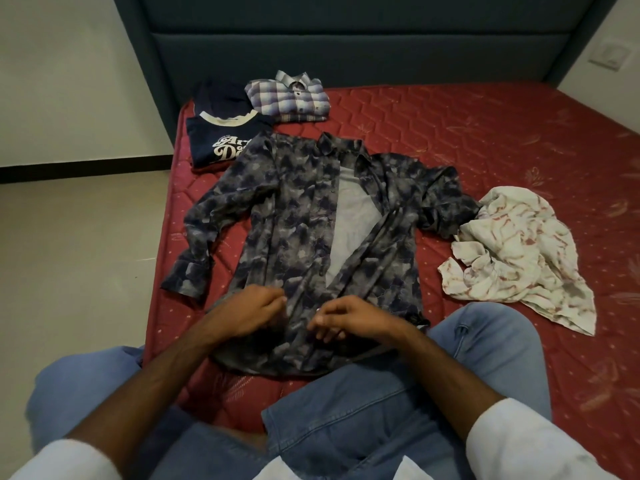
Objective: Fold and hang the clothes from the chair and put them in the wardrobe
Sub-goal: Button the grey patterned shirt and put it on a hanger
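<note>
shirt (298,230): dark mottled, flat, front open | left grip (249,311), right grip (349,317): both pinching its lower placket

Matt mottled cloth shirt (294,216) on a quilted, slightly sheeny red mattress (485,140).

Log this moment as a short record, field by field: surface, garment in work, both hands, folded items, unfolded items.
surface: red mattress
garment in work: patterned dark shirt, laid flat, front partly open
left hand: fingers curled at the shirt's lower front
right hand: fingers curled at the shirt's lower front
folded: navy printed T-shirt, plaid shirt, near the headboard
unfolded: crumpled white and red cloth, right of the shirt
</note>
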Motion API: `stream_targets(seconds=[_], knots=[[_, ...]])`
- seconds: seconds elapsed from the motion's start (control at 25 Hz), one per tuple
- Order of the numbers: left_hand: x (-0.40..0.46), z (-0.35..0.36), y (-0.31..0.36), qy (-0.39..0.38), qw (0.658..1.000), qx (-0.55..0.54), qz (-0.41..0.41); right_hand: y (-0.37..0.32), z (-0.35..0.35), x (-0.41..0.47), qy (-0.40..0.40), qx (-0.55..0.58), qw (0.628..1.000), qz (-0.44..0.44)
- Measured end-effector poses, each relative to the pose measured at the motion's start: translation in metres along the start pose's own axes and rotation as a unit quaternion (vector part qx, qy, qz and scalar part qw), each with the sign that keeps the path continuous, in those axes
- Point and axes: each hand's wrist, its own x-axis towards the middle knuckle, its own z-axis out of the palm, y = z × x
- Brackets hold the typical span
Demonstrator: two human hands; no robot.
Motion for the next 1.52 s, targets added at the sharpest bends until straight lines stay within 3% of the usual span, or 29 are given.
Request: stream_targets(seconds=[0.04, 0.12, 0.2, 0.36, 0.48, 0.6, 0.8, 1.0, 1.2, 1.4, 1.52], knots=[[0.012, 0.000, 0.004, 0.052, 0.999, -0.011, 0.007, -0.002, -0.011, 0.005, 0.091, 0.055, 0.994, 0.009], [0.041, 0.003, 0.011, 0.084, 0.996, -0.040, 0.004, -0.001, -0.034, 0.018, 0.287, 0.091, 0.952, 0.055], [0.071, 0.012, 0.017, 0.097, 0.994, -0.041, -0.017, 0.004, -0.045, 0.030, 0.349, 0.063, 0.930, 0.096], [0.104, 0.028, 0.028, 0.129, 0.987, 0.088, -0.024, 0.005, -0.042, 0.046, 0.320, 0.000, 0.939, 0.128], [0.109, 0.038, 0.030, 0.147, 0.980, 0.130, -0.028, 0.008, -0.043, 0.049, 0.332, 0.087, 0.933, 0.111], [0.114, 0.042, 0.021, 0.138, 0.986, 0.053, -0.083, 0.013, -0.042, 0.049, 0.326, 0.231, 0.913, 0.083], [0.121, 0.034, 0.018, 0.124, 0.972, -0.121, -0.160, 0.014, -0.037, 0.060, 0.320, 0.280, 0.903, 0.059], [0.121, 0.036, 0.015, 0.137, 0.925, -0.297, -0.193, 0.016, -0.037, 0.059, 0.311, 0.302, 0.899, 0.060], [0.121, 0.045, 0.022, 0.128, 0.920, -0.310, -0.204, 0.016, -0.033, 0.061, 0.304, 0.256, 0.917, 0.036], [0.117, 0.047, 0.022, 0.136, 0.916, -0.321, -0.200, 0.017, -0.024, 0.059, 0.396, 0.108, 0.912, 0.012], [0.117, 0.049, 0.025, 0.142, 0.917, -0.313, -0.204, 0.018, -0.021, 0.059, 0.381, 0.101, 0.919, 0.020]])
